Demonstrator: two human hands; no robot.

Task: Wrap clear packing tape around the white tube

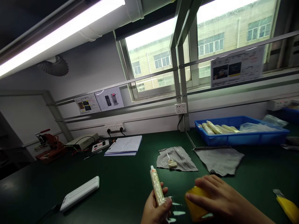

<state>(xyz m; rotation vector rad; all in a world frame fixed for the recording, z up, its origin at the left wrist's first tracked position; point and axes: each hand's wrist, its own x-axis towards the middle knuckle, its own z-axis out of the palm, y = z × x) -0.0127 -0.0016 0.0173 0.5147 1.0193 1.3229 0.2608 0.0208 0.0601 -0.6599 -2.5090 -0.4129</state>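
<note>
A right hand (217, 199), blurred, curls over a yellow block (197, 210) at 3 o'clock from a left hand (155, 207) wrapped around a pale, white-tipped tube (157, 185) that leans toward 11 o'clock. Smearing looks the greatest hazard: a careless sweep of the block could drag the whitish streaks (179, 213) beside the left hand onto fingers or worktop (116, 186), though what they rest on is unclear. A hard squeeze could force out the tube's contents if its tip is unsealed, which cannot be told; a slack hold could drop it. Beneath spreads the dark green worktop, below windows (149, 56) at 12 o'clock facing a pale building and a lit strip light (63, 34) at 11. From the tube, a blue tray (245, 139) of similar tubes sits at 2 o'clock, grey cloths (221, 161) between 1 and 3, papers (126, 144) at 11, a white device (80, 193) at 9, a yellow-handled tool (287, 205) at 3.
</note>
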